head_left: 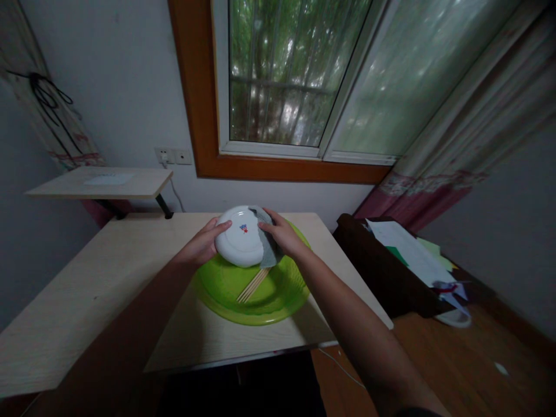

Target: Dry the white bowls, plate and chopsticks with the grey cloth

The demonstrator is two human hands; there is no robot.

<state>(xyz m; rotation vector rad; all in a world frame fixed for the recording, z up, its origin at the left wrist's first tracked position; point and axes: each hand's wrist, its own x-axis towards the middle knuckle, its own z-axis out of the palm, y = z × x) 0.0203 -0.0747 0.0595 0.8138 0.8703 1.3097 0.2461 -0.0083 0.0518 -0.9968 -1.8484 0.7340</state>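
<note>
Head view. Round, glossy white dish [237,243] held tilted above a round bright-green plastic basin [256,320], between the far and near edges of the pale wood-grain tabletop [130,255], closer to its right edge than its left. Dish face: smooth, pale highlights, faint ring, small blue-and-red printed mark near the middle; cannot tell whether this is front or underside. Left hand [203,243] gripping the dish's left rim, thumb on the face. Right hand [282,233] gripping a limp grey cloth [270,252] against the dish's right side; cloth covers that part, its lower end hanging down. Bundle of thin light-wood chopsticks [253,285] lies slantwise inside the basin, below the cloth.
</note>
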